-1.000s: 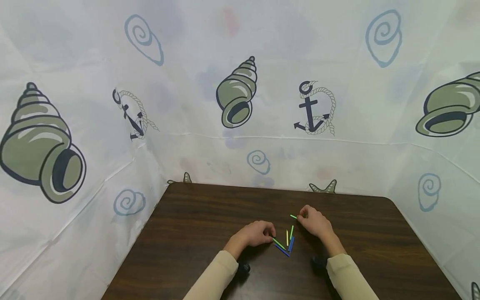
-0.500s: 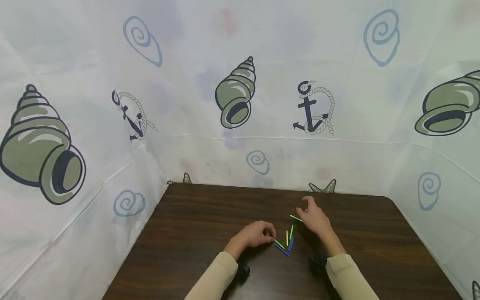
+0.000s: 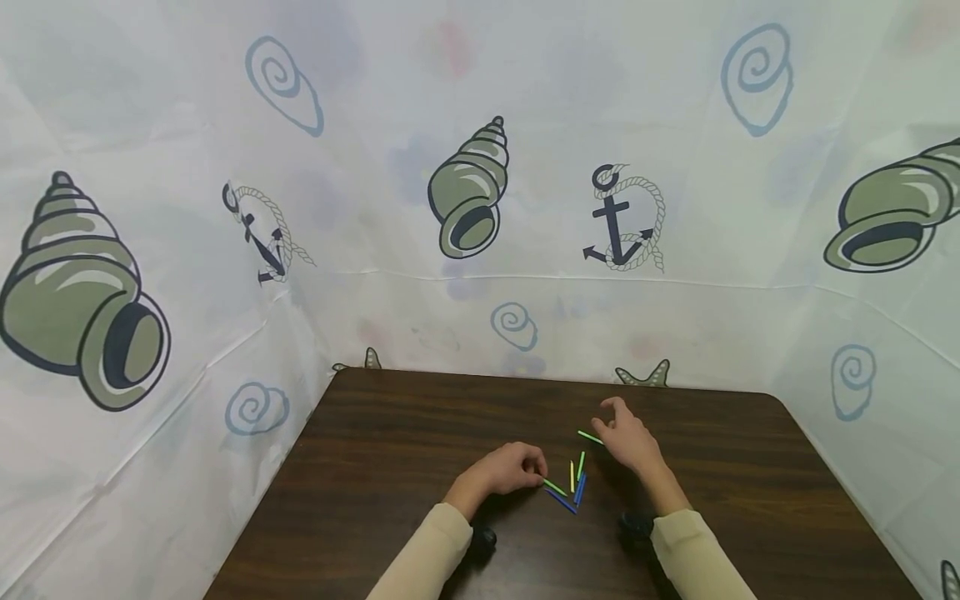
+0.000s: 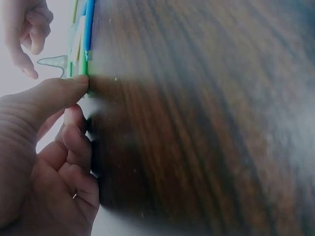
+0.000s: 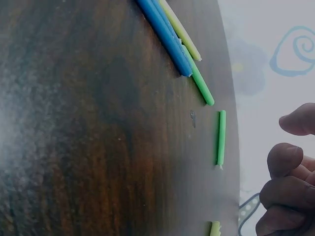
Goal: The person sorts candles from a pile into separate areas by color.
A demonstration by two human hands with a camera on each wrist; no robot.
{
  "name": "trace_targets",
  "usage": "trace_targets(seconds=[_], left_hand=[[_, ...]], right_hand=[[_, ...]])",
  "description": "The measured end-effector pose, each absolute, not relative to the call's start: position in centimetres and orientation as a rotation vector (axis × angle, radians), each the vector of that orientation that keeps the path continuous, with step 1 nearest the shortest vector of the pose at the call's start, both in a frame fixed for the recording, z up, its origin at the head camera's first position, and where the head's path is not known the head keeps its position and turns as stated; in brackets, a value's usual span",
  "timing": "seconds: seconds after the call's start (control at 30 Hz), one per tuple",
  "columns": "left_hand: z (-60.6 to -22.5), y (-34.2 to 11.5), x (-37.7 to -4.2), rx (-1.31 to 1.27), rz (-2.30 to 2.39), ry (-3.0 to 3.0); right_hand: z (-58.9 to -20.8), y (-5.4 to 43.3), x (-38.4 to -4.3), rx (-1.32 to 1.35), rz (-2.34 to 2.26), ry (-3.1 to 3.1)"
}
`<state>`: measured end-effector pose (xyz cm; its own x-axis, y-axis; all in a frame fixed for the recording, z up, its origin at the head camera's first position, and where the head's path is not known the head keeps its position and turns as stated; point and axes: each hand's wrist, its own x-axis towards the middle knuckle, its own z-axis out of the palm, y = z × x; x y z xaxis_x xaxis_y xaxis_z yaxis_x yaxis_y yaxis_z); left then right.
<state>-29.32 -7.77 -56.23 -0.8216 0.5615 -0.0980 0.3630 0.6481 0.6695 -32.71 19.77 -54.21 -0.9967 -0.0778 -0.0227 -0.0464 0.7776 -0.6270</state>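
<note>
On the dark wooden table, my left hand [image 3: 510, 468] pinches the upper end of a thin green candle [image 3: 556, 487] between thumb and fingertip; the left wrist view shows the thumb [image 4: 74, 88] on it. Alongside lies a blue candle [image 3: 561, 501]. Another blue candle [image 3: 580, 490], a yellow candle [image 3: 572, 477] and a green candle [image 3: 581, 464] lie close by, slanting upward. My right hand [image 3: 632, 437] hovers farther back, holding nothing, its index finger extended. Left of it lies a separate green candle [image 3: 589, 437], apart from the fingers [image 5: 285, 160] in the right wrist view.
A yellowish candle end [image 5: 215, 229] shows at the bottom edge of the right wrist view. The table [image 3: 390, 433] stands against a white cloth backdrop [image 3: 375, 317] printed with shells and anchors. Dark wrist devices [image 3: 483, 543] sit under both forearms.
My right hand has let go of the far green candle and drawn its fingers up off it, the index finger straightening. My left hand keeps its pinch, almost unmoved.
</note>
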Motion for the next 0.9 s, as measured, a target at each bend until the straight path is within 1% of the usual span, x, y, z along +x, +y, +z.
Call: trace_targets(seconds=[0.27, 0.5, 0.9], left_hand=[[-56.4, -8.3, -29.3, 0.742, 0.959, 2.576], [-56.9, -8.7, -29.7, 0.71, 0.935, 2.623], [-56.6, -8.7, -29.8, 0.724, 0.937, 2.629]], right_hand=[[-54.3, 19.4, -32.4, -0.117, -1.006, 2.964], [-53.6, 17.8, -31.5, -0.278, -0.952, 2.982], [-54.8, 15.2, -30.1, -0.49, -0.934, 2.844]])
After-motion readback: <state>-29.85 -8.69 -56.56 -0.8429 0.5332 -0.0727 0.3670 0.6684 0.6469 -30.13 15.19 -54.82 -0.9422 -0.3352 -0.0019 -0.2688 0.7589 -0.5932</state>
